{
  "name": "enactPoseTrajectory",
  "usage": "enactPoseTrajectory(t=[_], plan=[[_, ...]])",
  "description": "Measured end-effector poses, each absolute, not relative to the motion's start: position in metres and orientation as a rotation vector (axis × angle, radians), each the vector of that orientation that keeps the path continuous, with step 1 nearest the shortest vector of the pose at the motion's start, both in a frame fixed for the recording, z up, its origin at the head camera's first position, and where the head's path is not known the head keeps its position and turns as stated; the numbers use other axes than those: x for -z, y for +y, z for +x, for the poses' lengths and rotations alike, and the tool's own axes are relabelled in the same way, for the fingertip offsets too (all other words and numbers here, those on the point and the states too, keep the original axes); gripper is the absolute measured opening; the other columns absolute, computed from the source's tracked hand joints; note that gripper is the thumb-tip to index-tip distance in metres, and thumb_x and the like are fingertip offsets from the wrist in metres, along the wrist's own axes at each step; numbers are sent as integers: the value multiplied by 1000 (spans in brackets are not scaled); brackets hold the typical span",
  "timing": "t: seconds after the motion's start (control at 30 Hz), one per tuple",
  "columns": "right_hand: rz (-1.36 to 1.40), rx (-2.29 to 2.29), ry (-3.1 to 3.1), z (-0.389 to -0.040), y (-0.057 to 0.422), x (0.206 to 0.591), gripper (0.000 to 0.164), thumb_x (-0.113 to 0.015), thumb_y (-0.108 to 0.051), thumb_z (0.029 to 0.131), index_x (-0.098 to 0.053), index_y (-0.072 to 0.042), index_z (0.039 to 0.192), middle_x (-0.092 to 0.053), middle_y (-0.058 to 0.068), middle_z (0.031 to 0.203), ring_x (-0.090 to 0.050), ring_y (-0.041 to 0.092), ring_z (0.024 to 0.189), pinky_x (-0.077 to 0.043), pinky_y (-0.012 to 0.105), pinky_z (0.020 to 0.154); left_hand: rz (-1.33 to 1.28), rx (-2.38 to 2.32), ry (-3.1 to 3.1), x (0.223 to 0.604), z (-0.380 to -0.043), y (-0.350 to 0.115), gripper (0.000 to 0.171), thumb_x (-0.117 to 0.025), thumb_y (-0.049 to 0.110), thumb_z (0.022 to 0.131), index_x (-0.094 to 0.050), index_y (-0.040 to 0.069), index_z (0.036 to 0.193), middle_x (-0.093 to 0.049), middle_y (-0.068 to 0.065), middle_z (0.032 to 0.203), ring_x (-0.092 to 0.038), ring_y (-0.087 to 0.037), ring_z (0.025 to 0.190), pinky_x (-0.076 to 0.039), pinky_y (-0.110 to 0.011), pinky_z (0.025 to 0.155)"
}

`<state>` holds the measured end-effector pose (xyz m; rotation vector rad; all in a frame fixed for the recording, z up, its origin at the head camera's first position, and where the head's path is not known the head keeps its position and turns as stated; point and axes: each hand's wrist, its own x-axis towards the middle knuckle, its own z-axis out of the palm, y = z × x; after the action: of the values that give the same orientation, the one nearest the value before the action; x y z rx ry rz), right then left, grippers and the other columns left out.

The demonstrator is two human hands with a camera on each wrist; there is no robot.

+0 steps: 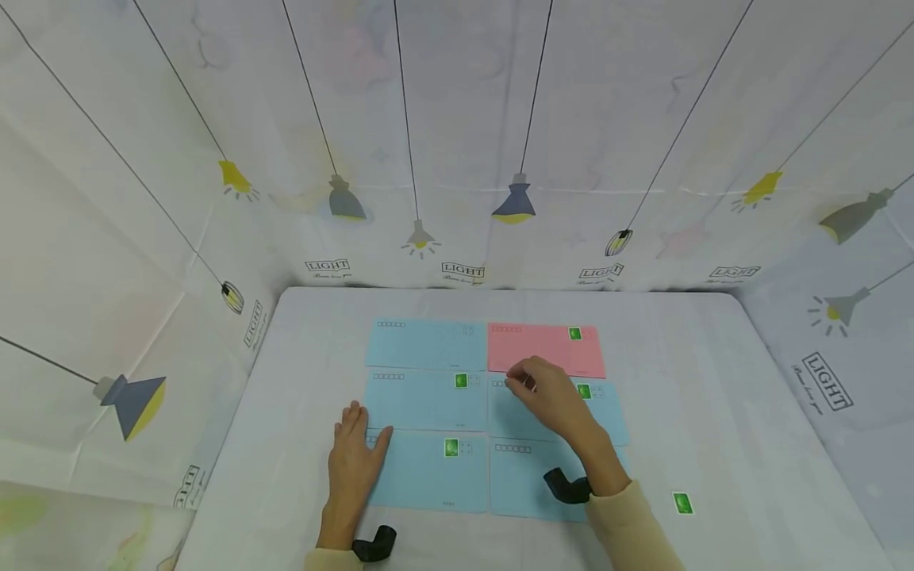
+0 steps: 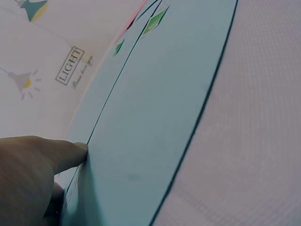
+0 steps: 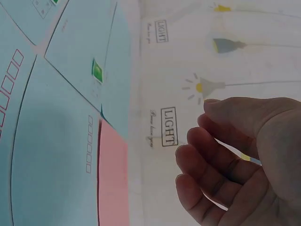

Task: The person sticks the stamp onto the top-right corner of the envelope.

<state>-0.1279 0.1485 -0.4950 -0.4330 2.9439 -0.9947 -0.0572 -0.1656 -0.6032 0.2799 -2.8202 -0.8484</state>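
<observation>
Blue and pink envelopes lie edge to edge in two columns on the white table. My left hand [image 1: 353,468] rests flat at the left edge of the left column, its thumb on the bottom left blue envelope [image 1: 428,484]. Over the middle right blue envelope [image 1: 514,416], near the pink envelope [image 1: 524,353], hovers my right hand [image 1: 546,396]. Its fingers are loosely curled, thumb close to the index finger; nothing shows between them in the right wrist view. Green stamps sit on the pink, middle and bottom left envelopes. The top left blue envelope [image 1: 424,345] shows no stamp.
A loose green stamp [image 1: 682,503] lies on the table, right of my right sleeve [image 1: 631,527]. My right forearm covers part of the bottom right blue envelope [image 1: 517,484]. Behind the table [image 1: 693,357] hangs a white cloth printed with lamps.
</observation>
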Motion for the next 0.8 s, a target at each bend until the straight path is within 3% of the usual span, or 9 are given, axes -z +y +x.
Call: enactPoseTrajectory(t=[0.33,0.8], plan=[[-223,972,2958,-98,200,496,14,-63,-29,89,-65,-18,98,-65,-6,89,-55,10,77,-49,24,66,260,833,-2795,600,-58,-164,65,-70,32,83,-49,-8,130,-42,-22,144,-36,-38,136,-31,-56,110],[100,783,3007,-51,270,516,26,-66,-26,87,-65,-9,106,-64,2,92,-59,16,83,-48,26,65,287,894,-2863,599,-56,-167,67,-65,35,87,-44,-7,135,-35,-20,149,-29,-35,141,-24,-53,115]])
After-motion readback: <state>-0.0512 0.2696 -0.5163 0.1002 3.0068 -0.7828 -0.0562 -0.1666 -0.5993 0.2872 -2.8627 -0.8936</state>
